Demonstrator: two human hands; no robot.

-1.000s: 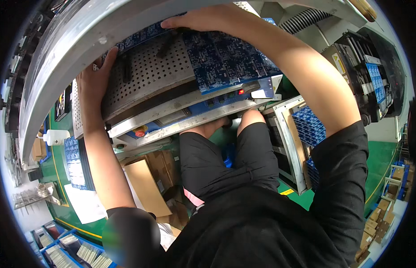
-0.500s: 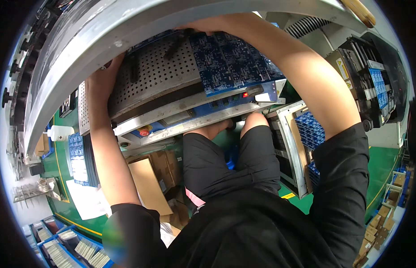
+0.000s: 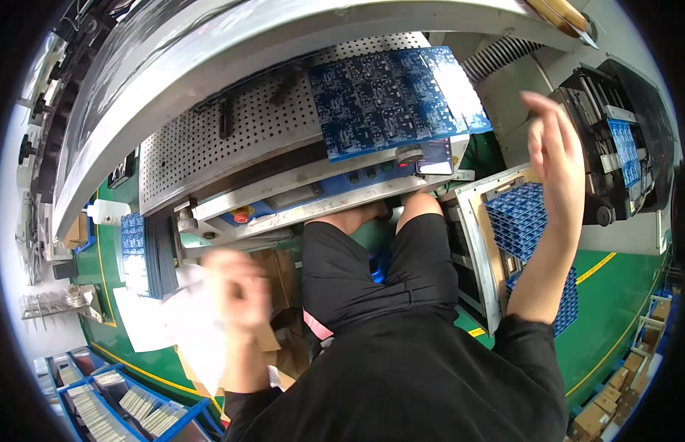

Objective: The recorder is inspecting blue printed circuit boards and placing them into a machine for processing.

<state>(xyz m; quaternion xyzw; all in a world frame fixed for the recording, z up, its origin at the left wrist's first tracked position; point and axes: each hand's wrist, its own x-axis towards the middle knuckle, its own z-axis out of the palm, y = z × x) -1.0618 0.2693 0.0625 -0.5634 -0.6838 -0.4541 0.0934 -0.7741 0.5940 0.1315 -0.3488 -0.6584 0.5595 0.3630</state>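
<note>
A large blue circuit board [image 3: 379,103] lies on the perforated metal bed [image 3: 188,155] beneath the thick grey frame [image 3: 232,48], overhanging the bed's front and right. My right hand [image 3: 556,158] is raised in the air to the right of the board, fingers mostly stretched and nothing held in them. Low on the left, my left hand [image 3: 239,287] is smeared by motion beside white sheets [image 3: 191,313], so its fingers cannot be read. Dark bars [image 3: 224,118] stick up from the bed left of the board.
Blue circuit boards [image 3: 515,221] are stacked in a rack at my right, near a black machine [image 3: 592,155] holding another board. More boards [image 3: 134,250] stand at left beside a white bottle [image 3: 107,212]. A red button [image 3: 242,214] sits on the front panel. Blue bins [image 3: 129,405] are lower left.
Both hands have come out from under the frame. My right hand swung right, away from the board; my left dropped toward the white sheets. The board stays on the bed, now uncovered.
</note>
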